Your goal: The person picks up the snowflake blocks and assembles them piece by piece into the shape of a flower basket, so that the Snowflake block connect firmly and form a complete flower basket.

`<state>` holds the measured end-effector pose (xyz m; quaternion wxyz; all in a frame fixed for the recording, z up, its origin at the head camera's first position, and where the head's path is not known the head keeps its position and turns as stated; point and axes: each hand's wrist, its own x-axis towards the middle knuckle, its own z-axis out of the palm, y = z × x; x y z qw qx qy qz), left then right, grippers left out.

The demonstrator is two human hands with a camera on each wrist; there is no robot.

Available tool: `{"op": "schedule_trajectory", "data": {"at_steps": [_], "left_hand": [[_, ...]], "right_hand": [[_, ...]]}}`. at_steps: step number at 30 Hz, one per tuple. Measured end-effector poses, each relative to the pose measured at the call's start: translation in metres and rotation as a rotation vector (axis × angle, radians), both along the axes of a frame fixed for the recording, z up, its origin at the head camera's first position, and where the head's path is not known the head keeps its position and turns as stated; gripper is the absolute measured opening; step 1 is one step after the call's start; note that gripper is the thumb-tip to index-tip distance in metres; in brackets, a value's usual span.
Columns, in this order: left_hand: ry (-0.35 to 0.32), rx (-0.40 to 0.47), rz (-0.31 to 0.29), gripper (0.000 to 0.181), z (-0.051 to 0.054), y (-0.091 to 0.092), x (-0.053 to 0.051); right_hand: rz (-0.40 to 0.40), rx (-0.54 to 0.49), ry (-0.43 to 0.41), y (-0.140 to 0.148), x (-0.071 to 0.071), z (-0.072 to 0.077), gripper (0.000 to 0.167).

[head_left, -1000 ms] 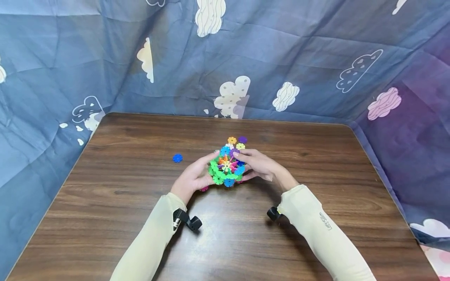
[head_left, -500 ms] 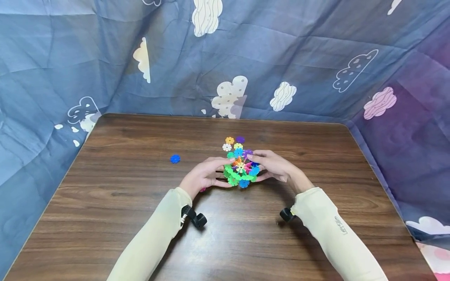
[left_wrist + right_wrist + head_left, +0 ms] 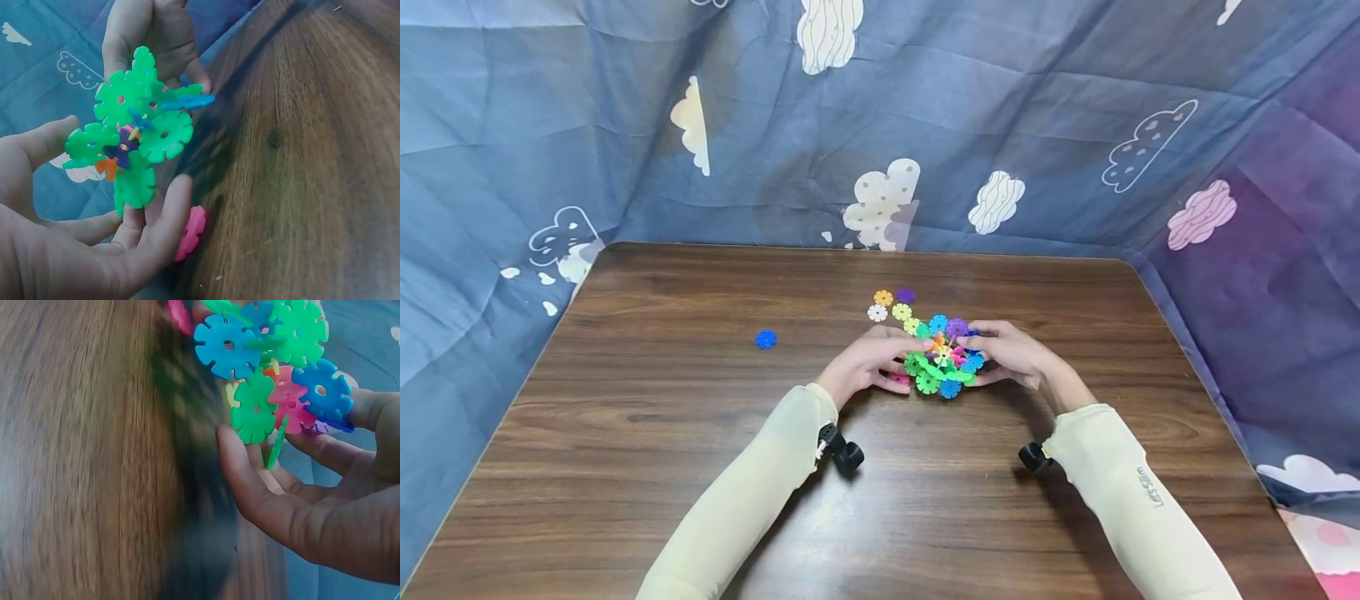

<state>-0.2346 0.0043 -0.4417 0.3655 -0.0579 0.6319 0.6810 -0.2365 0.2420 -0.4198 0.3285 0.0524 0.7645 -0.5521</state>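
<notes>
The multicoloured disc assembly (image 3: 942, 356) is positioned over the tabletop (image 3: 587, 417), between both hands. The left hand (image 3: 872, 358) grasps it at 9 o'clock; the right hand (image 3: 1011, 350) grasps it at 3 o'clock. Relative to the assembly, a pink disc (image 3: 191, 233) is located at 8 o'clock, near the left hand's fingers. Orange (image 3: 883, 297), purple (image 3: 906, 296) and white discs (image 3: 877, 313) lie toward 11 o'clock. A blue disc (image 3: 766, 340) lies well apart at 9 o'clock.

A pale cream left sleeve (image 3: 741, 496) and a matching right sleeve (image 3: 1123, 475), the latter printed lengthwise with small grey lettering (image 3: 1150, 487), are worn with a black left wrist camera (image 3: 848, 457) and a rounded black right wrist camera (image 3: 1033, 457).
</notes>
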Motion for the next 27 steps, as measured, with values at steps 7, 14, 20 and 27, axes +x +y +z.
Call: {"op": "schedule_trajectory", "data": {"at_steps": [7, 14, 20, 27], "left_hand": [[0.078, -0.139, -0.060, 0.060, 0.003, 0.010, -0.002], [0.149, -0.214, -0.115, 0.059, 0.004, 0.019, -0.002], [0.210, -0.276, -0.138, 0.051, 0.004, 0.020, 0.000], [0.262, -0.331, -0.147, 0.050, 0.002, 0.021, 0.000]], "right_hand": [[-0.020, 0.019, 0.016, 0.012, 0.004, 0.001, 0.065], [0.002, 0.041, 0.014, 0.022, 0.010, -0.003, 0.066], [0.010, 0.079, 0.026, 0.022, 0.010, -0.004, 0.063], [0.015, 0.192, 0.098, 0.017, 0.013, -0.002, 0.047]]}}
